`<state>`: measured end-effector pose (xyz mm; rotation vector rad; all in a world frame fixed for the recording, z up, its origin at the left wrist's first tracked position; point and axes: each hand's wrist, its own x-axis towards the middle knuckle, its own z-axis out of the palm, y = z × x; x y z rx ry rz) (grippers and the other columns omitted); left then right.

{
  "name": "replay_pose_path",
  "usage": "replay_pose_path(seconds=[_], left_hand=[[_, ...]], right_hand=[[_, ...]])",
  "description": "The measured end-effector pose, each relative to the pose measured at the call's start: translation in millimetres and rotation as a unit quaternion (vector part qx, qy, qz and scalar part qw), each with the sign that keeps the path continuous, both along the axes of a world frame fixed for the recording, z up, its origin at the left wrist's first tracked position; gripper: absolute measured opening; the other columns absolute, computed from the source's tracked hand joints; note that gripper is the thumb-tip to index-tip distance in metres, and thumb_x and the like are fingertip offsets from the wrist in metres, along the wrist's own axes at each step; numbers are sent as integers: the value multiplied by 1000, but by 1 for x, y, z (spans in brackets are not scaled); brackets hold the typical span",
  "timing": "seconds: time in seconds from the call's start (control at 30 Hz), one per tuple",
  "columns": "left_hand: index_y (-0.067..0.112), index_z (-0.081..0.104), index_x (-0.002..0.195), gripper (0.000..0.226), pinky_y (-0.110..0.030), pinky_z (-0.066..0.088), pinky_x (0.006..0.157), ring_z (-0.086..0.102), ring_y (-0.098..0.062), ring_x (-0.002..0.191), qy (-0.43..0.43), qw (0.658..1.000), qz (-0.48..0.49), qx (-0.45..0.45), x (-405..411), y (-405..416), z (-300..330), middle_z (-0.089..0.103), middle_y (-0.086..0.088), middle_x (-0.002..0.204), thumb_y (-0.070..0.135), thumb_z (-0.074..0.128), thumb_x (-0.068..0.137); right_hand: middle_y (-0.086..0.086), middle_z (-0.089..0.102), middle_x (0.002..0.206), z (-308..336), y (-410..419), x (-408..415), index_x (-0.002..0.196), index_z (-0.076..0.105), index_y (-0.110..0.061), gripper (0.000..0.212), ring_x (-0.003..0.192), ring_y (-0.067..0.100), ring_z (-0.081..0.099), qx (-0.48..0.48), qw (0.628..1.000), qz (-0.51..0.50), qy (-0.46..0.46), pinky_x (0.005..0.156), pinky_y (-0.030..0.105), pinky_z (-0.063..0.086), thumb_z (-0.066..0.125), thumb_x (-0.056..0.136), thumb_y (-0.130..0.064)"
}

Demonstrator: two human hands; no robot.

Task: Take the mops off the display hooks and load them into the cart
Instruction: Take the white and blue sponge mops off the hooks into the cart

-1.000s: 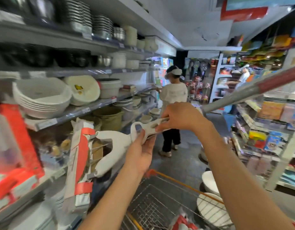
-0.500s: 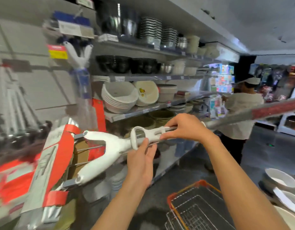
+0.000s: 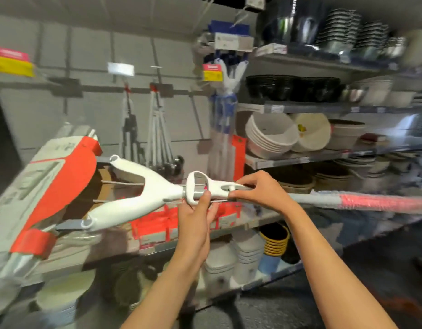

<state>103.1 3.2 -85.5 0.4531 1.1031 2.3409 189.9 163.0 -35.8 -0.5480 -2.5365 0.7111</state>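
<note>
While both hands clamp on it, the mop lies almost level in front of the shelves, its boxed head tilted at the left and its red-wrapped pole running off right. Left hand grips the white lever loop from below; right hand pinches the lever's end against the pole. More mops hang on wall hooks behind.

Moderately bright, even indoor light, soft shadows under the shelves, strong motion blur at left and lower left of frame, wide-angle bending at edges, centre fairly sharp, lower right dim.
</note>
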Motion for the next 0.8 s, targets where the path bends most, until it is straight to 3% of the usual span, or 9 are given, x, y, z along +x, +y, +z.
replay_pose_path(seconds=[0.13, 0.27, 0.33, 0.4, 0.5, 0.63, 0.8], left_hand=[[0, 56, 132, 31, -22, 58, 78, 66, -23, 116, 14, 999, 51, -12, -38, -38, -4, 67, -19, 125, 7, 55, 101], [1, 57, 130, 33, -27, 60, 78, 69, -21, 108, 26, 994, 105, -33, -60, -71, -1, 69, -18, 121, 20, 51, 104], [3, 56, 131, 36, -27, 60, 75, 71, -12, 89, 40, 989, 133, -41, -68, -84, 2, 70, -10, 108, 27, 47, 106], [5, 57, 128, 37, -28, 56, 74, 70, -10, 79, 47, 985, 160, -43, -73, -97, 7, 71, -8, 97, 32, 44, 107], [11, 62, 121, 35, -32, 54, 76, 70, -15, 80, 58, 978, 195, -47, -80, -114, 19, 74, -10, 98, 35, 41, 107], [20, 65, 111, 31, -29, 52, 77, 67, -13, 85, 65, 967, 239, -53, -93, -132, 31, 73, 1, 93, 40, 41, 106], [19, 68, 111, 42, -25, 50, 77, 67, -5, 80, 81, 965, 243, -50, -97, -146, 48, 75, 3, 90, 45, 34, 107]], right_hand=[[-19, 70, 66, -19, -28, -52, 86, 79, -41, 48, 63, -6, 56, -55, 996, 53, 51, 65, 32, 46, 71, 55, -76], [-16, 60, 59, -28, -53, -89, 76, 76, -42, 33, 60, -6, 47, -78, 990, 95, 70, 61, 31, 36, 70, 62, -71], [-17, 57, 55, -30, -64, -103, 70, 73, -47, 15, 57, -5, 45, -79, 987, 127, 66, 60, 30, 34, 74, 72, -62], [-16, 47, 53, -32, -76, -117, 62, 70, -41, 21, 56, -3, 38, -91, 978, 172, 80, 57, 31, 28, 76, 81, -47], [-12, 46, 55, -34, -97, -134, 64, 69, -20, 34, 55, 1, 38, -129, 962, 219, 104, 52, 27, 26, 72, 76, -52], [-12, 48, 51, -39, -117, -151, 65, 64, -20, 29, 50, 4, 41, -189, 944, 254, 94, 50, 24, 31, 72, 91, -29], [-8, 52, 60, -39, -135, -167, 79, 63, -8, 44, 55, 10, 47, -218, 930, 289, 66, 57, 30, 38, 62, 89, -51]])
